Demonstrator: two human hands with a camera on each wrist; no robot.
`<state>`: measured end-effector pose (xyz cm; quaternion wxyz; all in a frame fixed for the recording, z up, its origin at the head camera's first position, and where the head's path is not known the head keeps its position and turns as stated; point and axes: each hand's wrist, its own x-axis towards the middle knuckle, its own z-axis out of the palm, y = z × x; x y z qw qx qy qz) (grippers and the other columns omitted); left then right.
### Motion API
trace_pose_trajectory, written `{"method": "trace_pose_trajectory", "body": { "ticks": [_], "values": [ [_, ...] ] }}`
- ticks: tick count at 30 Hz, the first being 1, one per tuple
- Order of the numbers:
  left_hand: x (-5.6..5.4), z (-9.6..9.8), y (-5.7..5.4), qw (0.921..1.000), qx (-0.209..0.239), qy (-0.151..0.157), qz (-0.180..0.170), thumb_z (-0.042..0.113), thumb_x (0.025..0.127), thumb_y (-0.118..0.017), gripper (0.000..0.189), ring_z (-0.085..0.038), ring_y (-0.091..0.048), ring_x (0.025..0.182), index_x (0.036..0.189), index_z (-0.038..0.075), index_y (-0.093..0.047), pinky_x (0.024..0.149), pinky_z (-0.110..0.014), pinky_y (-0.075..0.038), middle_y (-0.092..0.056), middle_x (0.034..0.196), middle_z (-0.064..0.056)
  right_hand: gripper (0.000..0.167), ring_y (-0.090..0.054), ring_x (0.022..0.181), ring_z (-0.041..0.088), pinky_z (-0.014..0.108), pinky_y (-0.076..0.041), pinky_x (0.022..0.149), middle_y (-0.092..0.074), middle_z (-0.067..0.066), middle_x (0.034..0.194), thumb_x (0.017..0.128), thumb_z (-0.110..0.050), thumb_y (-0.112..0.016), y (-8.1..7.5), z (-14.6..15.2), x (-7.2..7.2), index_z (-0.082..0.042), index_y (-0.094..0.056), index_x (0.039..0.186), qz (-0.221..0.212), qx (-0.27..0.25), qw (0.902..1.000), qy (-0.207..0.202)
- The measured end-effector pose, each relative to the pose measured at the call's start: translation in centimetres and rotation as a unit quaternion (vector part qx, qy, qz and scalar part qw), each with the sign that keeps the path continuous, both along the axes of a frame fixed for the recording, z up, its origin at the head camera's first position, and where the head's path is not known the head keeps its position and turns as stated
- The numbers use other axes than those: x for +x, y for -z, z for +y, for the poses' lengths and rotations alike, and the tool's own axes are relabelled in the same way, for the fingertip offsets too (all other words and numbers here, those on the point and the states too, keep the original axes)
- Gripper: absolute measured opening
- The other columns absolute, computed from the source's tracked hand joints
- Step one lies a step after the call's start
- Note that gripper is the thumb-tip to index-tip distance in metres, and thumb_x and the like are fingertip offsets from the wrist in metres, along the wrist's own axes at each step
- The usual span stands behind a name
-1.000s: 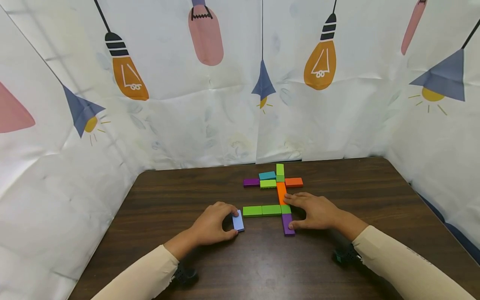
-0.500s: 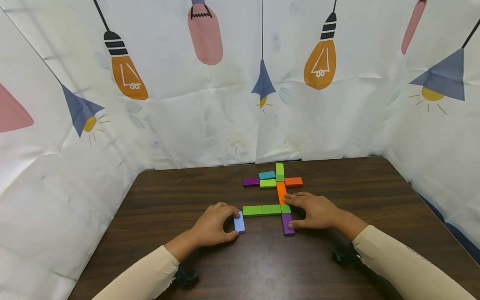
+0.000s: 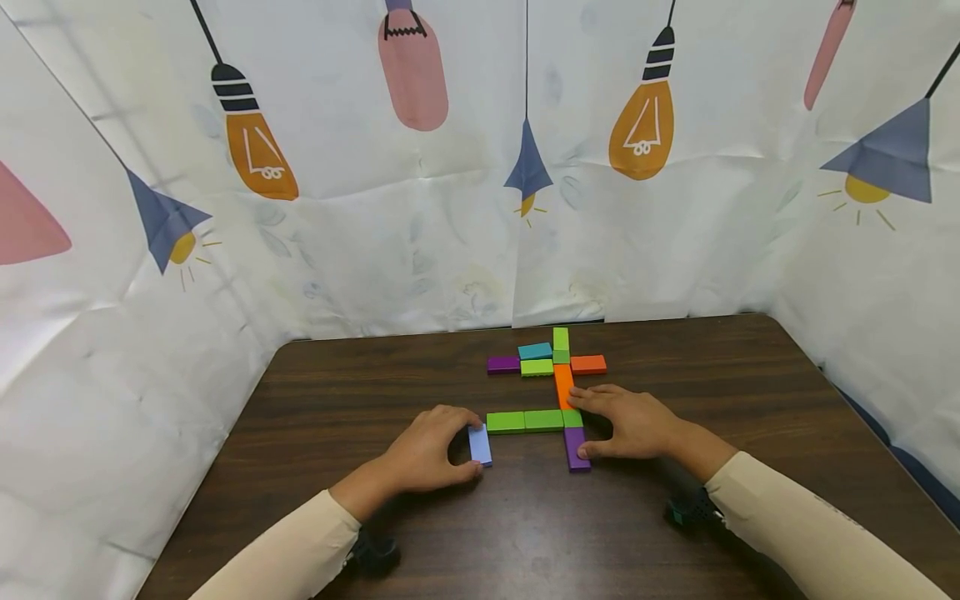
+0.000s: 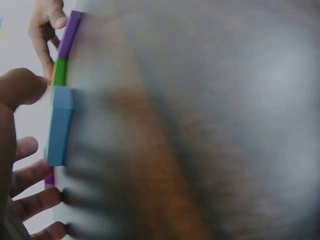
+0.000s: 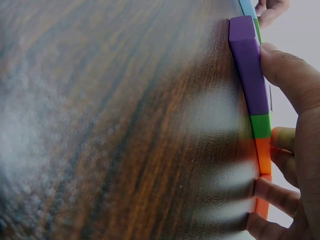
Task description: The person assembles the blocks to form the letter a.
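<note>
In the head view my left hand (image 3: 431, 450) holds a light blue block (image 3: 480, 446) flat on the table, thumb at its near end and a finger at its far end. The block lies at the left end of a row of green blocks (image 3: 525, 422), and I cannot tell whether they touch. My right hand (image 3: 633, 423) rests at the right side of the layout. Its fingertips touch the upright orange block (image 3: 564, 386), and its thumb is on the purple block (image 3: 575, 450). Both show in the right wrist view too, the purple block (image 5: 250, 72) nearest the camera.
Farther back on the dark wooden table (image 3: 360, 375) lie a purple block (image 3: 503, 365), a teal block (image 3: 535, 351), a lime block (image 3: 536, 367), a short upright green pair (image 3: 560, 343) and an orange-red block (image 3: 588, 364). A white patterned cloth (image 3: 450, 233) hangs behind the table.
The light blue block has slid slightly right and nearer to me with my left hand, its far end lower beside the green row. My right hand has stayed in place.
</note>
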<state>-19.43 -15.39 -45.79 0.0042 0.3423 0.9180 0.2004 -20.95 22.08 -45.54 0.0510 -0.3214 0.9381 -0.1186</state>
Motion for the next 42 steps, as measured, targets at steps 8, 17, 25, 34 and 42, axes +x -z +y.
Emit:
{"method": "trace_pose_trajectory", "body": {
  "ticks": [8,17,25,34,42],
  "values": [
    [-1.4,0.6,-1.3,0.9996,-0.009,-0.022,0.018,0.044,0.098,-0.066,0.047,-0.028,-0.052,0.131,0.133,0.013,-0.062,0.106,-0.055,-0.043,-0.061,0.137,-0.002,0.091,-0.042,0.143,0.030,0.059,-0.052,0.092,-0.042,-0.003,0.160,0.086,-0.079,-0.058,0.1,0.1,0.0,-0.021,-0.048,0.156,0.000,0.000,1.0000,0.001],
    [-3.8,2.7,-1.9,0.9982,-0.042,-0.031,0.030,0.045,0.099,-0.062,0.053,-0.027,-0.049,0.135,0.140,0.012,-0.060,0.109,-0.053,-0.041,-0.058,0.142,-0.005,0.091,-0.043,0.142,0.030,0.061,-0.052,0.090,-0.044,-0.002,0.159,0.086,-0.079,-0.058,0.3,0.3,0.0,-0.021,-0.047,0.156,0.000,-0.004,1.0000,0.001],
    [-5.8,5.0,-2.4,0.9946,-0.095,-0.019,0.036,0.050,0.100,-0.057,0.059,-0.026,-0.046,0.137,0.147,0.014,-0.055,0.112,-0.051,-0.039,-0.056,0.146,-0.005,0.091,-0.044,0.141,0.031,0.066,-0.050,0.090,-0.045,-0.002,0.158,0.086,-0.079,-0.059,0.4,0.3,0.1,-0.022,-0.048,0.156,-0.001,-0.003,1.0000,0.007],
    [-7.5,7.1,-2.4,0.9931,-0.116,-0.008,0.015,0.054,0.102,-0.054,0.064,-0.026,-0.038,0.144,0.153,0.016,-0.049,0.117,-0.049,-0.031,-0.048,0.154,-0.002,0.091,-0.045,0.141,0.030,0.060,-0.052,0.091,-0.045,-0.002,0.158,0.086,-0.079,-0.058,0.6,0.4,-0.1,-0.022,-0.047,0.156,0.006,-0.006,1.0000,-0.001],
    [-8.4,8.4,-2.1,0.9912,-0.131,-0.016,-0.012,0.057,0.102,-0.052,0.065,-0.029,-0.030,0.148,0.156,0.022,-0.045,0.120,-0.054,-0.021,-0.042,0.159,0.001,0.091,-0.045,0.141,0.030,0.060,-0.052,0.090,-0.045,-0.003,0.158,0.086,-0.080,-0.057,0.5,0.2,-0.2,-0.022,-0.047,0.156,0.006,-0.006,1.0000,-0.004]
  ]
}}
